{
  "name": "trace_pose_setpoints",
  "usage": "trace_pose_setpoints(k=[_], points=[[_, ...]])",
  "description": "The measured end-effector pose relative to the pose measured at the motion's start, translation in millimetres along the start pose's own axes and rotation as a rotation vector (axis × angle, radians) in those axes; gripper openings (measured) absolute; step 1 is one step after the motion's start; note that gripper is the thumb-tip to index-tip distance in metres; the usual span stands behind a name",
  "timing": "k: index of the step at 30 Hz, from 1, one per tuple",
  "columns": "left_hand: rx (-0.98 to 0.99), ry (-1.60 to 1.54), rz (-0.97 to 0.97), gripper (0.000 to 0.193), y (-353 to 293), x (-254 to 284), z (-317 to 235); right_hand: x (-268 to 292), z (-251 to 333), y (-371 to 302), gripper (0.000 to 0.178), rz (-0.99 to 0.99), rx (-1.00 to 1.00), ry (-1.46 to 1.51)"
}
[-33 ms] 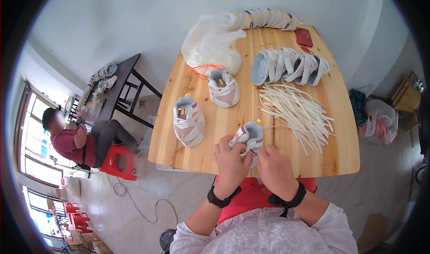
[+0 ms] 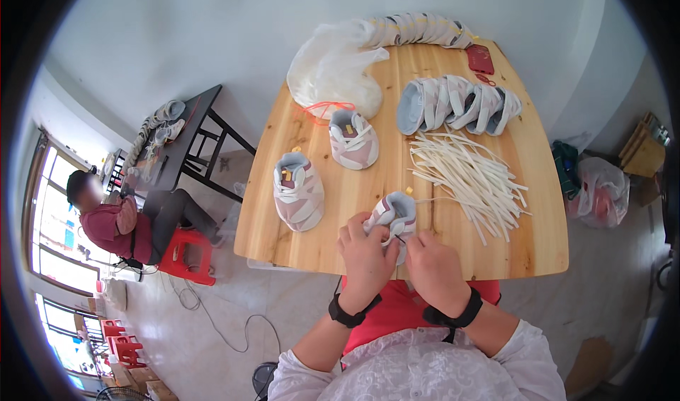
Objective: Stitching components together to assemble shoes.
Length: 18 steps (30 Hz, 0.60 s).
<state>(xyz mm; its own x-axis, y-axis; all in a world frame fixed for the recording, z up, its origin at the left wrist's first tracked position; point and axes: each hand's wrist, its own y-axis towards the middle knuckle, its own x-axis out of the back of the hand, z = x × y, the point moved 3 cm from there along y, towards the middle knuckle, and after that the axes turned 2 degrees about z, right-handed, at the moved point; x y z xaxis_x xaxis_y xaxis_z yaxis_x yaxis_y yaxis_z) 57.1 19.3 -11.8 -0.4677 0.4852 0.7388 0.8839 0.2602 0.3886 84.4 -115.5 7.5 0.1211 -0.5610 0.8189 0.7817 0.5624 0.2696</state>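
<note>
At the near edge of the wooden table (image 2: pixel 528 256), both hands meet over a small pink-and-white shoe upper (image 2: pixel 404 208). It sits directly beyond the wrists, its long axis running near to far: the grey-lined collar faces the far side, and the near, toe end is mostly hidden by the hands. The left hand (image 2: pixel 368 254) is clamped on its left flank, thumb toward the throat. The right hand (image 2: pixel 433 265) lies just right of the throat, fingertips together on what looks like a slender dark tool (image 2: pixel 401 239), which points leftward across that long axis. The left hand has the fuller hold; whether the right also touches the upper is unclear.

Farther left stands a laced shoe upper (image 2: pixel 299 197), with a second laced upper (image 2: pixel 355 142) beyond it. To the right lies a loose heap of white flat laces (image 2: pixel 471 178); beyond that, a row of nested uppers (image 2: pixel 453 105).
</note>
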Motion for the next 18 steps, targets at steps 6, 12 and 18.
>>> trace_pose_setpoints(k=[6,12,18], points=[[-0.031,0.078,-0.02,0.02,-2.7,-5.5,0.8,-5.2,4.5,-0.1,0.007,-0.008,0.015,-0.084],[-0.043,-0.038,-0.019,0.021,-3.4,-6.7,7.3,-6.3,-0.2,3.8,0.008,-0.004,0.039,-0.056],[-0.077,0.163,-0.006,0.019,-1.1,-7.5,1.8,-10.2,8.3,0.6,0.008,-0.013,0.018,-0.083]])
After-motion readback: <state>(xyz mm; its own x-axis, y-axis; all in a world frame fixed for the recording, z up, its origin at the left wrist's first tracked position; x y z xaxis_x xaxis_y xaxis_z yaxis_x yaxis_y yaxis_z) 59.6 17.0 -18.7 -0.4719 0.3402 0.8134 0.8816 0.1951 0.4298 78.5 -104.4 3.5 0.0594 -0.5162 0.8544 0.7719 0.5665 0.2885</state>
